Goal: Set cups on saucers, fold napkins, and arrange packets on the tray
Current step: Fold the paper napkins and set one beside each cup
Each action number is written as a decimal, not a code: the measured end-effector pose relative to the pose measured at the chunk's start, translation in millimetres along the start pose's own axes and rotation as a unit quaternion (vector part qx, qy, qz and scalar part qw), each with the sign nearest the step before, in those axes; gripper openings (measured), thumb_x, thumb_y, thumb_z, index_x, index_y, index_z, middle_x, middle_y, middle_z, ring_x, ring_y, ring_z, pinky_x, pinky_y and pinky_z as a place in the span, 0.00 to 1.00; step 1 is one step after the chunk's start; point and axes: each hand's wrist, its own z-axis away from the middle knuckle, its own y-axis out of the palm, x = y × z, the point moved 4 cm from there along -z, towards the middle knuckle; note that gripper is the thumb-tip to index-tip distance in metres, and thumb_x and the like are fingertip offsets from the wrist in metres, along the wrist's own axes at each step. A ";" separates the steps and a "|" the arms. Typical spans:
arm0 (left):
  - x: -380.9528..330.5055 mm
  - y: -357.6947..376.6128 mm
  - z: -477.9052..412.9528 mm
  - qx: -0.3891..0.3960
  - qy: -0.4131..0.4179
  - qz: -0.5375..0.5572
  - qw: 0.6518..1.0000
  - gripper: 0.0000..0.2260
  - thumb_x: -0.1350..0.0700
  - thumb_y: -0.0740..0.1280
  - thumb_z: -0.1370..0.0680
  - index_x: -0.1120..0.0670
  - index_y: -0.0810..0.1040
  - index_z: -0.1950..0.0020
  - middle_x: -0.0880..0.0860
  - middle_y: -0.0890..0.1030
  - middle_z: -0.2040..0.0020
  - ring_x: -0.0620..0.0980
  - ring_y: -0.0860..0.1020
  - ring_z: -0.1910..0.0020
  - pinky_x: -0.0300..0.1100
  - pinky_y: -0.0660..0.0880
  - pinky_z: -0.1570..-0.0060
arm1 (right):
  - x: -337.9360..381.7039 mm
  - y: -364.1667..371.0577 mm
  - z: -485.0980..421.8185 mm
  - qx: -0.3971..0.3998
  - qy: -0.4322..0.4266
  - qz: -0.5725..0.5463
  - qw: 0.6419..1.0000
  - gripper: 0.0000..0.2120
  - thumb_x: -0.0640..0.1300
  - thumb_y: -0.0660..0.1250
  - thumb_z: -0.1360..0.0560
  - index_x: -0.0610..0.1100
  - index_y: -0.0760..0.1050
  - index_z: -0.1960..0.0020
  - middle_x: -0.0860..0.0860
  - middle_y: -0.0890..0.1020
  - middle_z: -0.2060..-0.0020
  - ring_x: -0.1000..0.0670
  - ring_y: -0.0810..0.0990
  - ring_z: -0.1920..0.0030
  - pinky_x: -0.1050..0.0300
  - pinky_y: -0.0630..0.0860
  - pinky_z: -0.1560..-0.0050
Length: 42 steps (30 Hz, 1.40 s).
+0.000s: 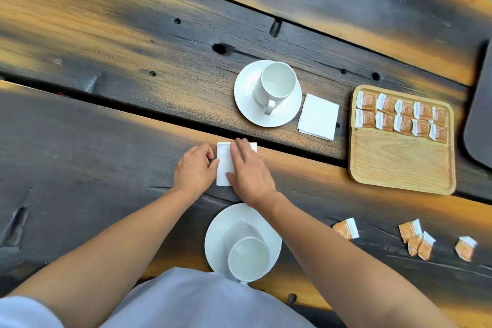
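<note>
A white napkin (pixel 224 161) lies on the dark wooden table in front of me. My left hand (pixel 193 168) pinches its left edge. My right hand (pixel 249 172) lies flat on its right part, fingers spread. A second napkin (pixel 318 116) lies folded square beside the far saucer (pixel 246 104), which carries a white cup (pixel 277 84). A near saucer (pixel 226 226) holds another white cup (pixel 249 258). The wooden tray (pixel 402 165) at right holds two rows of orange packets (pixel 402 117). Several loose orange packets (pixel 418 237) lie on the table at lower right.
A dark flat object (pixel 479 104) juts in at the right edge behind the tray. Gaps run between the table planks (pixel 159 112). My pale clothing fills the bottom of the view.
</note>
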 end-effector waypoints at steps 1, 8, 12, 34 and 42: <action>-1.5 -0.1 0.9 0.000 0.001 -0.005 1.000 0.06 0.52 0.69 0.25 0.50 0.73 0.58 0.48 0.75 0.61 0.52 0.75 0.59 0.46 0.73 0.60 | -3.1 8.8 1.2 0.026 -0.010 0.034 0.999 0.35 0.51 0.57 0.19 0.38 0.46 0.20 0.42 0.47 0.19 0.42 0.46 0.19 0.47 0.50 0.21; -8.2 -1.1 4.4 0.014 0.008 -0.035 0.999 0.06 0.52 0.67 0.23 0.48 0.72 0.59 0.49 0.75 0.57 0.54 0.76 0.56 0.50 0.75 0.56 | -25.4 28.7 3.7 0.044 -0.055 0.153 0.986 0.38 0.65 0.41 0.20 0.40 0.37 0.20 0.45 0.37 0.20 0.46 0.34 0.20 0.42 0.40 0.21; -6.7 0.1 3.1 0.014 0.006 -0.038 0.999 0.06 0.51 0.67 0.23 0.48 0.73 0.58 0.49 0.75 0.57 0.55 0.76 0.56 0.50 0.76 0.56 | -24.6 34.8 3.5 0.030 -0.056 0.154 0.986 0.39 0.65 0.39 0.20 0.40 0.36 0.21 0.44 0.36 0.21 0.45 0.33 0.21 0.40 0.38 0.22; -3.9 1.8 -0.3 -0.002 -0.010 -0.013 1.000 0.07 0.53 0.69 0.24 0.50 0.74 0.60 0.47 0.75 0.61 0.51 0.75 0.59 0.46 0.74 0.59 | -62.0 -17.2 -14.9 -0.137 0.297 -0.265 0.907 0.17 0.51 0.74 0.29 0.46 0.76 0.44 0.47 0.72 0.41 0.43 0.69 0.37 0.54 0.66 0.44; 4.1 4.8 -2.4 -0.006 -0.061 0.072 0.996 0.07 0.53 0.71 0.24 0.51 0.73 0.54 0.47 0.76 0.63 0.52 0.77 0.55 0.44 0.71 0.59 | -54.9 -23.4 -15.2 -0.162 0.318 -0.391 0.848 0.04 0.45 0.72 0.28 0.49 0.78 0.58 0.48 0.83 0.51 0.45 0.79 0.45 0.56 0.73 0.41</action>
